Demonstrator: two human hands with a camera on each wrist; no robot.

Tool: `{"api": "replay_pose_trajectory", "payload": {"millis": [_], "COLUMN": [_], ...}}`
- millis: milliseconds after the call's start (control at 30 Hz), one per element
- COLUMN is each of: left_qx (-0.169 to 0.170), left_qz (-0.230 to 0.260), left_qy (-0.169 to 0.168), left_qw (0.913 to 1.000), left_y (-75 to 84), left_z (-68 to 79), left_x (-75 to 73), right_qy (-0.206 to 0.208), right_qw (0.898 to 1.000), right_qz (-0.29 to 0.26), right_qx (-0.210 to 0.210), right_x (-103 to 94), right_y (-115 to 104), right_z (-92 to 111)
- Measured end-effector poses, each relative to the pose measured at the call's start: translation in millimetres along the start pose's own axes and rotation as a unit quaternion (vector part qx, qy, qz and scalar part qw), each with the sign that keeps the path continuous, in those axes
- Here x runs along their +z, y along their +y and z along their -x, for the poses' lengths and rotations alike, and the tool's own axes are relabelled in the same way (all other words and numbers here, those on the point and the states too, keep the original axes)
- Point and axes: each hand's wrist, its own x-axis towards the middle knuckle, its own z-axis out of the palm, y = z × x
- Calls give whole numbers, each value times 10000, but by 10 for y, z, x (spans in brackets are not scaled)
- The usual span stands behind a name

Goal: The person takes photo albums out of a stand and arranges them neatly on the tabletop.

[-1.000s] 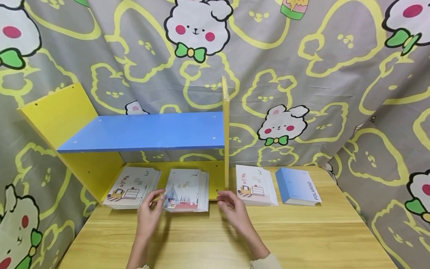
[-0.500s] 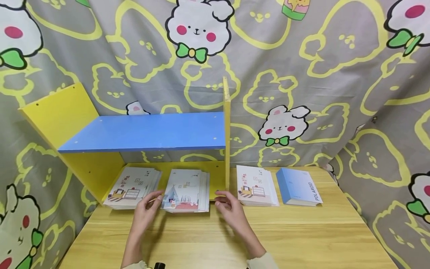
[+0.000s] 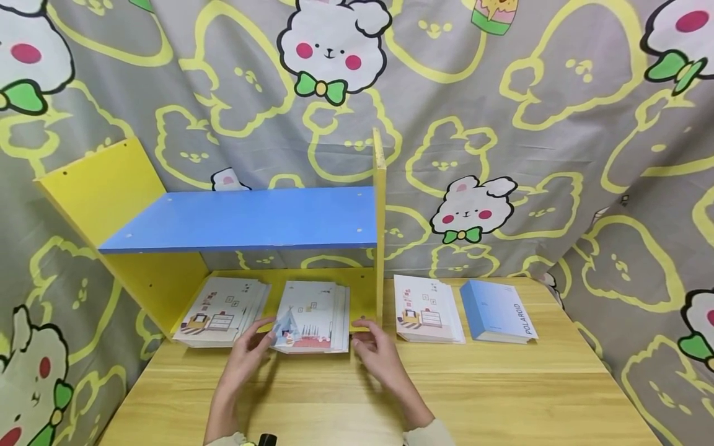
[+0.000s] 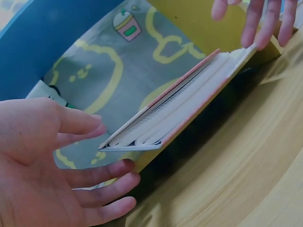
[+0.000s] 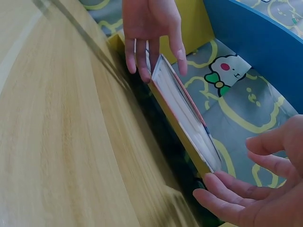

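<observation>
In the head view a white book with a tent and room picture on its cover lies on the bottom board of the yellow and blue shelf. My left hand is at its left edge, fingertips right at the cover's side. On the other side my right hand has its fingertips beside the right edge. Both hands have relaxed, spread fingers. From the left wrist view, the book's thick page edge shows between the two hands. The right wrist view shows the same page block, with fingertips near each end.
Left of it on the shelf lies another white book. Outside the yellow side panel, a white book and a blue POLAROID book lie on the wooden table. A patterned curtain hangs behind.
My right hand has moved left, closer to the book's right edge. My left hand drew slightly away, then came back to the left edge. The book lies in the same place.
</observation>
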Motion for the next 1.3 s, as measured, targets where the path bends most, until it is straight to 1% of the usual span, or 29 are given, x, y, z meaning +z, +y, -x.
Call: {"api": "replay_pose_trajectory", "payload": {"millis": [167,333,500,733,800,1000,1300], "left_qx": [-191,-277,-262,-186,-186,-265,-395], "left_qz": [188,416,415,854,898,994,1404], "left_qy": [-168,-276,-259,-359,-365,-343,-473], "left_qw": [9995,9984,9985,9955,9951,9941,9882], "left_y": [-31,-86,-122,-160,-162,-164,-166], "left_z": [9,-4,-23,-60,-57,-66,-64], "left_x": [7,24,61,138,154,178,192], "right_qy": [-73,-95,-127,-131,-127,-75,-45], "right_qw": [9999,9990,9978,9970,9968,9943,9927], "right_qz": [-84,-285,-448,-471,-451,-641,-808], "right_qx": [55,333,473,597,642,846,891], "right_x": [39,76,123,198,220,284,400], "right_y": [33,30,31,72,76,92,192], "right_z": [-18,-22,-17,-69,-82,-100,-149]}}
